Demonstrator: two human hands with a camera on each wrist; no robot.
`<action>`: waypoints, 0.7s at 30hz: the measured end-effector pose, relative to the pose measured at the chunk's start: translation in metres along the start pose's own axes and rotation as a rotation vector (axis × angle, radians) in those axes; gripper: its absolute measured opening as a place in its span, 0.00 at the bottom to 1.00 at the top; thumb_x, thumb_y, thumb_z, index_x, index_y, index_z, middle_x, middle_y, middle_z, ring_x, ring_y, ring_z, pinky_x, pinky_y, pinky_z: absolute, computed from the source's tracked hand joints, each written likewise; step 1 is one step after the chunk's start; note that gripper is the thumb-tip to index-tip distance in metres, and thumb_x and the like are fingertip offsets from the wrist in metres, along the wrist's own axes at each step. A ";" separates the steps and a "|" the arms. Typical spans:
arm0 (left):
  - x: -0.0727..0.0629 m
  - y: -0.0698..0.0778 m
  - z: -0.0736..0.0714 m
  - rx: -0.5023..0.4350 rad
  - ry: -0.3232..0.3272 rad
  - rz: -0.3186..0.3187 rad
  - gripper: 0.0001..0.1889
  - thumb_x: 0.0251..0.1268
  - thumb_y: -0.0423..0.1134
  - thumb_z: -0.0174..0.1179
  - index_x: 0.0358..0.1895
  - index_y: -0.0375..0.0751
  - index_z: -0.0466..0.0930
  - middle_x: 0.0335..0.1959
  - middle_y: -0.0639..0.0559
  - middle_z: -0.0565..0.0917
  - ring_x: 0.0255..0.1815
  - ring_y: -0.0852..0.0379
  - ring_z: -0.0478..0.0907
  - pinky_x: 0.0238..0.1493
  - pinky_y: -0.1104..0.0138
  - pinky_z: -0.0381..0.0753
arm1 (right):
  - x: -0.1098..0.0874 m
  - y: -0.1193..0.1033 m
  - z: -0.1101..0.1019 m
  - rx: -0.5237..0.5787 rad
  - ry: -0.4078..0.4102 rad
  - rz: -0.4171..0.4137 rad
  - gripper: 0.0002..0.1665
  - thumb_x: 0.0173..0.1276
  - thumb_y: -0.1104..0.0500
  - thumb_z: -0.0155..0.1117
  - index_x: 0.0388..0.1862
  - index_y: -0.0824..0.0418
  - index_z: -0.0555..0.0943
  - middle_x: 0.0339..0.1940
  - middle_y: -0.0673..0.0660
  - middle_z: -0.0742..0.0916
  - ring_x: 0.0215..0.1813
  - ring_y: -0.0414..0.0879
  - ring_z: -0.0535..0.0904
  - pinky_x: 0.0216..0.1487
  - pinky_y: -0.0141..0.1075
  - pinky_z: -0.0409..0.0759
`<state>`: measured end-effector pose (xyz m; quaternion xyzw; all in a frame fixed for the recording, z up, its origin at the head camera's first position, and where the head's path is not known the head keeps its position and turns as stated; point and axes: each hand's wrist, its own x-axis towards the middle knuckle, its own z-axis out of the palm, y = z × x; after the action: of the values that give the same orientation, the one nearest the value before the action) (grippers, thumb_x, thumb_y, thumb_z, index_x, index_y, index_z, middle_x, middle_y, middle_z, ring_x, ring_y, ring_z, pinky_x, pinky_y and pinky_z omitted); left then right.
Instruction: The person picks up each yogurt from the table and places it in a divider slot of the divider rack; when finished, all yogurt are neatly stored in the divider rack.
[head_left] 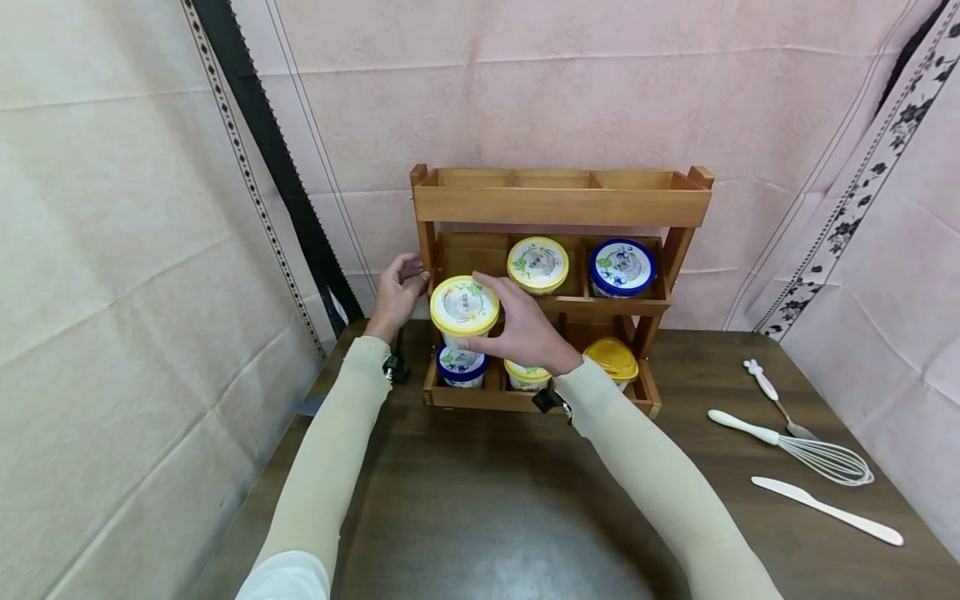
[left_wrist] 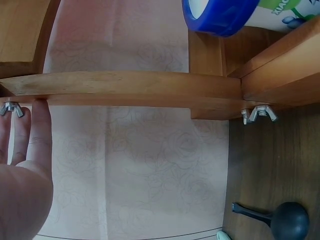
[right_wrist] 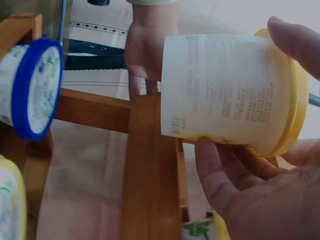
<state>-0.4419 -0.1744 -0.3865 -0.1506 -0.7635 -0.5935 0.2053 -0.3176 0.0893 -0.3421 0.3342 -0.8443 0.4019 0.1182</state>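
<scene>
My right hand (head_left: 525,329) grips a white plastic tub with a yellow lid (head_left: 465,306), thumb on one side and fingers round the other. In the right wrist view, small print covers the side of this tub (right_wrist: 220,87). The tub is in front of the left end of the wooden rack's middle shelf (head_left: 540,302). At the rack's left side is my left hand (head_left: 399,292); in the left wrist view its straight fingers (left_wrist: 40,132) touch the side post (left_wrist: 130,90) beside a wing nut. A blue-lidded tub (head_left: 461,365) sits below the held one.
On the middle shelf stand a yellow-lidded tub (head_left: 537,265) and a blue-lidded tub (head_left: 622,267). Two more yellow-lidded tubs (head_left: 527,377) are on the bottom shelf. A fork (head_left: 772,392), a whisk (head_left: 817,454) and a white knife (head_left: 825,508) lie at the table's right.
</scene>
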 end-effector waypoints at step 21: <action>0.002 -0.001 0.000 -0.006 -0.013 -0.025 0.22 0.79 0.38 0.63 0.72 0.45 0.75 0.66 0.43 0.79 0.69 0.47 0.78 0.71 0.53 0.80 | 0.052 -0.001 -0.010 -0.052 0.134 0.039 0.61 0.60 0.41 0.82 0.86 0.53 0.59 0.74 0.59 0.74 0.71 0.53 0.73 0.72 0.53 0.76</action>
<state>-0.4447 -0.1747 -0.3866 -0.1456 -0.7648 -0.5973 0.1927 -0.3563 0.0722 -0.3105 0.2871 -0.8509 0.4037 0.1750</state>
